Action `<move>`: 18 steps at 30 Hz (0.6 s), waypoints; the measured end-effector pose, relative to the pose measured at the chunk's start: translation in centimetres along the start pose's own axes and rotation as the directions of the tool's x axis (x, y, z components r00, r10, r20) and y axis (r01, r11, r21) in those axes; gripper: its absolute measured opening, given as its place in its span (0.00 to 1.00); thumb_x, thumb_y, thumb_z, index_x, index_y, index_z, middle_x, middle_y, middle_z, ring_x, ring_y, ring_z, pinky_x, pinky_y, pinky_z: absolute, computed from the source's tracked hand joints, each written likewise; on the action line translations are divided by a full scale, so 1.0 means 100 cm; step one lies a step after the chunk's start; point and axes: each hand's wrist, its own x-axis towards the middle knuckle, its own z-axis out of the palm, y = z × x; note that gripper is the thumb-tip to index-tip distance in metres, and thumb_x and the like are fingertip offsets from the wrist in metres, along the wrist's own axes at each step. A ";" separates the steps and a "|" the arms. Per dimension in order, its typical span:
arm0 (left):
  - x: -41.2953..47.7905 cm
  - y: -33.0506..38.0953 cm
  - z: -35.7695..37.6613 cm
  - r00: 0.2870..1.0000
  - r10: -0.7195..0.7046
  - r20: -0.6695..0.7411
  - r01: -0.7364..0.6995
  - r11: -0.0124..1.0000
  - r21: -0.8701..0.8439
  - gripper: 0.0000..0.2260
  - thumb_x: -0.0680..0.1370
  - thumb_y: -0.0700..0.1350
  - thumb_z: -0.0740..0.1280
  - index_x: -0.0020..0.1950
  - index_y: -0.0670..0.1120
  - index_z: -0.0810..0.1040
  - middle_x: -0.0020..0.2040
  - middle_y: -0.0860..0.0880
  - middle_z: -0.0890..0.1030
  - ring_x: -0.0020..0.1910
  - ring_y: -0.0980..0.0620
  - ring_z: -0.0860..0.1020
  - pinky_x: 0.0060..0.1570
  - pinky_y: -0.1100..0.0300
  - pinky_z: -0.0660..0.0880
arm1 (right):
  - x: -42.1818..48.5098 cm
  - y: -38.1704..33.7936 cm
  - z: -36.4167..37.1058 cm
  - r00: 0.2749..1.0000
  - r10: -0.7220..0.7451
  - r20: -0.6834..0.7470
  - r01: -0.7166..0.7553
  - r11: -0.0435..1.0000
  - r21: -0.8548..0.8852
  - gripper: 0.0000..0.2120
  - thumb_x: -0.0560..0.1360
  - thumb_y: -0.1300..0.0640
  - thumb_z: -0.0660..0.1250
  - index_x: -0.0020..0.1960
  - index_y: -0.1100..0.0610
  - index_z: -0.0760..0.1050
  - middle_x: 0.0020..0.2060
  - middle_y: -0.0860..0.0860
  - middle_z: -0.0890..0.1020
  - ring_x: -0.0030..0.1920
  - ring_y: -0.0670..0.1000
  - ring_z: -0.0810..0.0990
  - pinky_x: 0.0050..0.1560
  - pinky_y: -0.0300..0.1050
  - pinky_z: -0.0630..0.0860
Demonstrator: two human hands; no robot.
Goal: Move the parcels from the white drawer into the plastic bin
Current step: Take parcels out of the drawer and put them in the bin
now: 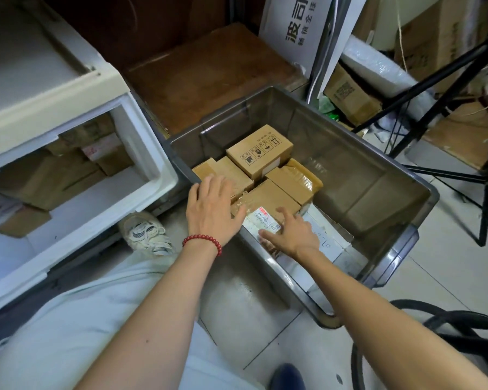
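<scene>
Both palms flat, fingers spread, gripping nothing: left hand point(212, 209), right hand point(290, 235) press labelled parcel point(268, 209) down inside plastic bin point(378, 175), likely seating it; more parcels in white drawer point(158, 153) left of bin.

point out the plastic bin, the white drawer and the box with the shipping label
plastic bin point(378, 175): head view, on its bare inner right wall
white drawer point(158, 167): head view, on its front right rim
box with the shipping label point(268, 198): head view, on its brown top face
</scene>
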 end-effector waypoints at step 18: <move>-0.108 -0.207 -0.096 0.706 -0.675 0.215 0.686 0.727 0.026 0.29 0.75 0.64 0.61 0.72 0.50 0.64 0.69 0.46 0.71 0.67 0.42 0.70 0.61 0.47 0.70 | -0.056 -0.200 -0.007 0.768 -0.627 -0.132 0.627 0.777 -0.042 0.23 0.74 0.35 0.62 0.64 0.46 0.74 0.65 0.52 0.74 0.65 0.56 0.71 0.60 0.52 0.71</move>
